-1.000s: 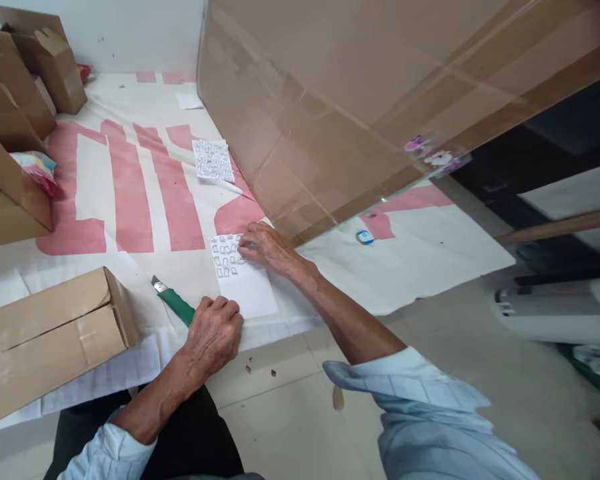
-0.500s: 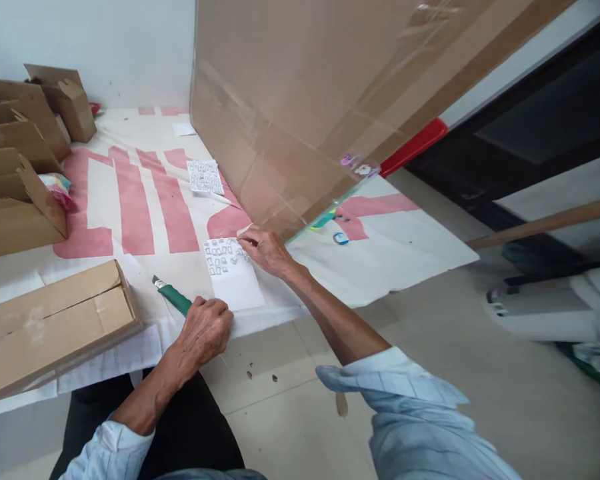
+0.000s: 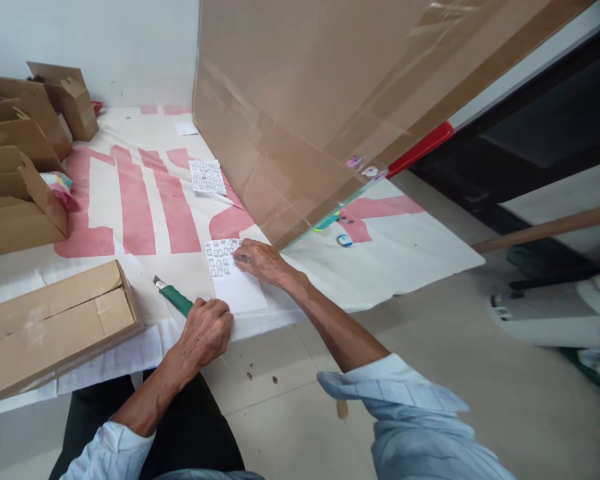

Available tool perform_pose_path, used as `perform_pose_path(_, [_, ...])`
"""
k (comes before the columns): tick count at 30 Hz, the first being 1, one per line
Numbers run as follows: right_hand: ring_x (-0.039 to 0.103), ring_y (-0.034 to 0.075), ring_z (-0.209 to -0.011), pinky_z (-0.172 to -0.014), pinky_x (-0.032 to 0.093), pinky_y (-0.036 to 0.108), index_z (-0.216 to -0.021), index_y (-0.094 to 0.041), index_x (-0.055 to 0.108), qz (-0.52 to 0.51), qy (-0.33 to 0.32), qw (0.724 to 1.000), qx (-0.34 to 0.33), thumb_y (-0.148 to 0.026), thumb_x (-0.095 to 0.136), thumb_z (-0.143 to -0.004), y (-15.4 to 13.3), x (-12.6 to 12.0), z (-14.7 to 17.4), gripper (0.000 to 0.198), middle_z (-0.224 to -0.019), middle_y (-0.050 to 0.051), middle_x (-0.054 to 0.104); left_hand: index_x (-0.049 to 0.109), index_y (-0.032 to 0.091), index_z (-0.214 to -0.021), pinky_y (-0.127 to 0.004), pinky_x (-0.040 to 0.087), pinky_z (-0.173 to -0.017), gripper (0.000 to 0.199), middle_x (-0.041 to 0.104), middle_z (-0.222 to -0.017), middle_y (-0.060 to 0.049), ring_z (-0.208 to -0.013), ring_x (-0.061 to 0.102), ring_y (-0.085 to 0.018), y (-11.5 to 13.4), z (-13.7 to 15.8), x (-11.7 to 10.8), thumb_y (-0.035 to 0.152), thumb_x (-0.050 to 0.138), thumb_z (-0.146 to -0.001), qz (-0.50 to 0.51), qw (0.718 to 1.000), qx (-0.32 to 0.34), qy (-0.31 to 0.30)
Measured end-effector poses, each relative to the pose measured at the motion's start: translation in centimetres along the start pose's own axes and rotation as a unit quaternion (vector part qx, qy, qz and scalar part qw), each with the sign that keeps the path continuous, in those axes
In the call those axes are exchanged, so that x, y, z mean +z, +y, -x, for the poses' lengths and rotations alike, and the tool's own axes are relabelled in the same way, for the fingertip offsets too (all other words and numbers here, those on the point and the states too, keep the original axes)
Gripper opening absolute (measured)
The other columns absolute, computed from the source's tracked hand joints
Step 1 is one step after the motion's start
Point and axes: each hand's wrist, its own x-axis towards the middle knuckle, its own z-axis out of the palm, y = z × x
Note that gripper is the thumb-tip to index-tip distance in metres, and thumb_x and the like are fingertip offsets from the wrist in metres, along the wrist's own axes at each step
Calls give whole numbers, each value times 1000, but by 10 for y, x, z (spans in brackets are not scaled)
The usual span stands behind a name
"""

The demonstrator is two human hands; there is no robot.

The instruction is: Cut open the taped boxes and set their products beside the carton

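My left hand (image 3: 207, 331) is closed at the table's front edge around the rear of a green utility knife (image 3: 176, 299). The knife's dark blade points away to the upper left. A white sheet of paper (image 3: 237, 290) lies just beyond that hand, its upper part covered with rows of small dark-outlined squares. Over the sheet's upper right part, my right hand (image 3: 264, 261) has thumb and fingers pinched together. Something small and greyish shows at its fingertips, too small to name. A second sheet (image 3: 207, 177), densely marked, lies farther back.
A closed cardboard box (image 3: 55, 327) lies at the front left. Several open cartons (image 3: 23, 207) stand behind it. One large taped cardboard box (image 3: 300, 120) rises just beyond my right hand. A small blue-and-white roll (image 3: 345, 241) lies on the pink-and-white table cover (image 3: 410, 267).
My right hand has shifted slightly left and toward me over the marked squares, its fingertips still pinched. My left hand and the utility knife have stayed in place.
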Motion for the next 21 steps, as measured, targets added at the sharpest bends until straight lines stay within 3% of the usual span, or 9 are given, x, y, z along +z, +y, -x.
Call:
perform_pose_path(4, [68,21,-100,-84,46,28,-96,-20,79,5,-2,1000,-15,-13,62,-95,-4,1,-4,18,-101,7,74,68,16,-88,-41,43,-85,19,74,-103,-9,-99,67,-24,-2,-1,2,12,55,-101,4,1000,6,-1])
perform_pose_path(12, [66,20,-83,-80,50,32,-92,-21,77,-103,75,991,-50,-16,61,-92,5,8,-6,17,-97,7,74,68,16,-88,-41,43,-85,19,74,-103,-10,-99,66,-24,-3,0,5,12,55,-102,15,1000,6,7])
perform_pose_path(17, [65,20,-79,-77,51,33,-91,-21,77,-211,147,966,-26,-25,59,-90,11,8,-7,19,-91,6,75,68,16,-87,-40,42,-84,21,73,-103,-10,-98,66,-24,-2,1,4,11,53,-102,14,1000,7,11])
perform_pose_path(21, [61,17,-69,-68,49,31,-89,-21,76,-314,165,935,25,-37,62,-86,11,6,-5,22,-79,2,71,68,16,-87,-40,43,-85,21,72,-102,-10,-98,66,-24,-1,1,4,12,54,-102,11,1000,2,8])
